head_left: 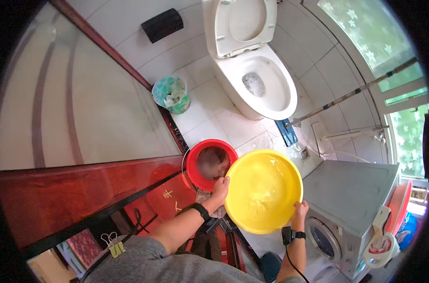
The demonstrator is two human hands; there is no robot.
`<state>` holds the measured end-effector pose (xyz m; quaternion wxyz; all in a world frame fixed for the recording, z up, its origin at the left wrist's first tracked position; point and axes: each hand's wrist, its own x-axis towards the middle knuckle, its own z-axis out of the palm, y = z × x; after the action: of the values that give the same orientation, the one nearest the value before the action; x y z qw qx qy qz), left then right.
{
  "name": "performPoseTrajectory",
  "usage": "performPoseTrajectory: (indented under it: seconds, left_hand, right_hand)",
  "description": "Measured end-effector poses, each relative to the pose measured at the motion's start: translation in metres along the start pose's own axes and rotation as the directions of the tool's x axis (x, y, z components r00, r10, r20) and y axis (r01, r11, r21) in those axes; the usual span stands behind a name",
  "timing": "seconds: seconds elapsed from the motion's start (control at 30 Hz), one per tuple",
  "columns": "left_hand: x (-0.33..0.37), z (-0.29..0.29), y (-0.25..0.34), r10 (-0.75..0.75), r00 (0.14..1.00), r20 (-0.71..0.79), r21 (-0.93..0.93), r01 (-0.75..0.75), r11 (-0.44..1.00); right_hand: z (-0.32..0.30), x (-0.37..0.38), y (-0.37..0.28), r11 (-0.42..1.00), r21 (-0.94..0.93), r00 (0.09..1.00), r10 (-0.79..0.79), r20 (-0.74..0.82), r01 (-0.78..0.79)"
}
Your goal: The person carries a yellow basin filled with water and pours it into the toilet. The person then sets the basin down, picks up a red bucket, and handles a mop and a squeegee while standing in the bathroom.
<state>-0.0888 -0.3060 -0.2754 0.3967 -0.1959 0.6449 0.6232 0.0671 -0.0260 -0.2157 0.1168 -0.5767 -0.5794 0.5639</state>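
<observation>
A round yellow basin [259,186] is held between my two hands in front of me. My left hand [220,189] grips its left rim, and my right hand [299,211] is closed round the lower right rim. Light glints on the basin's inside; a little clear water may lie at its bottom. Just left of the basin, a red bucket [193,172] with a wire handle stands on the floor, close to my left hand. What is inside the bucket looks dark and blurred. My wrists carry black bands.
Ahead stands a white toilet [284,106], lid raised, with foamy water in its bowl. A green-patterned waste bin [179,104] is by the door frame. A blue flat mop [287,133] leans beside the toilet. At right is a grey washing machine [349,188]; a floor drain [304,153] lies near it.
</observation>
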Motion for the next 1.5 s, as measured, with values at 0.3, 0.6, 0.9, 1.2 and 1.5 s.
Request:
performPoseTrajectory:
  seconds: [0.3, 0.6, 0.9, 1.2, 1.5]
  left_hand:
    - [-0.011, -0.005, -0.029, -0.003, 0.991, -0.134, 0.088, 0.015, 0.996]
    - [-0.002, -0.039, -0.018, -0.026, 0.995, -0.100, -0.018, 0.024, 1.000]
    - [-0.011, -0.055, 0.083, 0.025, 0.983, -0.181, -0.036, -0.032, 0.999]
    - [0.046, -0.073, 0.213, 0.255, 0.962, -0.092, -0.334, -0.271, 0.903]
    - [0.088, -0.059, 0.472, 0.440, 0.896, -0.061, -0.449, -0.418, 0.789]
  right_hand:
    - [-0.016, -0.037, 0.035, 0.997, 0.073, 1.000, 0.021, -0.005, -0.020]
    - [0.023, -0.040, 0.024, 0.993, 0.079, 0.996, 0.089, 0.033, -0.091]
    - [0.074, -0.027, -0.007, 0.983, 0.133, 0.984, 0.105, 0.146, -0.125]
    - [0.145, 0.057, -0.198, 0.947, -0.145, 0.923, -0.231, 0.309, 0.285]
    - [0.184, -0.003, -0.473, 0.637, 0.126, 0.502, -0.700, 0.508, 0.760]
